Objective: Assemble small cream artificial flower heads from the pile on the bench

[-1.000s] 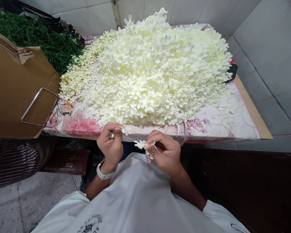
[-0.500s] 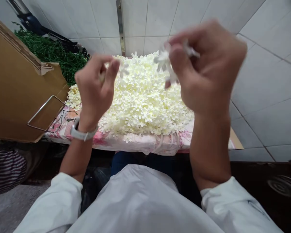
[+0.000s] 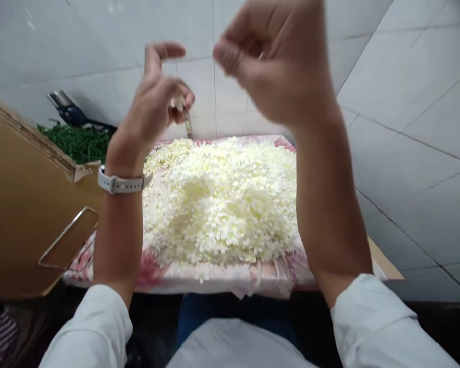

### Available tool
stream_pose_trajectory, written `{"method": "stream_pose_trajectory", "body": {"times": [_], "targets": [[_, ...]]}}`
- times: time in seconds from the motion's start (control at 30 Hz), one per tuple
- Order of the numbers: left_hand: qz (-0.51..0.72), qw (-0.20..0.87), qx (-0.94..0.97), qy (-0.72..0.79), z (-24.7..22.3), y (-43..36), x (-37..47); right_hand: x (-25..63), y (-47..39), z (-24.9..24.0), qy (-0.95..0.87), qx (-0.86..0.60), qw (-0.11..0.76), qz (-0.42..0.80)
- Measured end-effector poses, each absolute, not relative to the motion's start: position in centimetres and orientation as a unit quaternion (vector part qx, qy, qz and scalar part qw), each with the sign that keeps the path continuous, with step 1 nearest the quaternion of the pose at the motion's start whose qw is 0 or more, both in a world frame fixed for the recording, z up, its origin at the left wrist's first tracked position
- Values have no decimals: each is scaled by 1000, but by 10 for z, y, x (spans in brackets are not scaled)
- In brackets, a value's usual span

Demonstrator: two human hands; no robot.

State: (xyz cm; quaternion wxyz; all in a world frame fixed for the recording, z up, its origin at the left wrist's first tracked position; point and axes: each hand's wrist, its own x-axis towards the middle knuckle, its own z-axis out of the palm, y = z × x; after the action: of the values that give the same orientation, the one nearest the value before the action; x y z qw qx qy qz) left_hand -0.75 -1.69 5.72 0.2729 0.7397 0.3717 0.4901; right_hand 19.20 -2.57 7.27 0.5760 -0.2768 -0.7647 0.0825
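My left hand (image 3: 149,102) is raised above the far left part of a heap of white artificial flowers (image 3: 233,209). Its index finger sticks out away from the thumb, while the lower fingers curl round small cream-coloured flower pieces (image 3: 179,104). Higher up on the right, my right hand (image 3: 279,61) has thumb and fingertips pinched together. Whatever it may hold is hidden behind the hand and blurred. Both hands are clear of the heap, which lies on a pink-and-white floral table cover (image 3: 218,276).
A smaller pile of cream flower pieces (image 3: 172,153) lies at the back left. Beyond a large cardboard box (image 3: 26,214) is a tangle of green stems (image 3: 74,143). A bent metal wire frame (image 3: 67,237) stands near the box. Tiled walls (image 3: 414,128) close off the back and right.
Both hands have risen away from the heap, and the view has tilted upward. My left index finger has opened from the thumb. White flowers seen at my right fingertips no longer show.
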Motion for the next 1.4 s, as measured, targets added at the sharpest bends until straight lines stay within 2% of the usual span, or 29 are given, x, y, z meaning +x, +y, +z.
{"method": "stream_pose_trajectory", "body": {"times": [0.07,0.13,0.3,0.47,0.73,0.87,1.07,1.4], "targets": [[538,367,692,311,49,-6,-4,194,-24,68,-817,-267,509,51],[512,412,694,293,35,9,-2,196,-14,55,-837,-228,496,39],[532,397,699,265,7,28,5,195,18,21,-859,-216,464,-11],[499,431,704,264,11,21,9,196,27,20,-857,-221,464,-39],[507,466,684,242,14,28,1,208,20,27,-844,-213,492,24],[551,429,668,258,10,36,-1,209,21,28,-839,-200,505,29],[544,415,693,227,6,37,0,207,19,27,-818,-216,531,-54],[570,342,723,191,7,25,5,197,9,25,-820,-195,522,-133]]}}
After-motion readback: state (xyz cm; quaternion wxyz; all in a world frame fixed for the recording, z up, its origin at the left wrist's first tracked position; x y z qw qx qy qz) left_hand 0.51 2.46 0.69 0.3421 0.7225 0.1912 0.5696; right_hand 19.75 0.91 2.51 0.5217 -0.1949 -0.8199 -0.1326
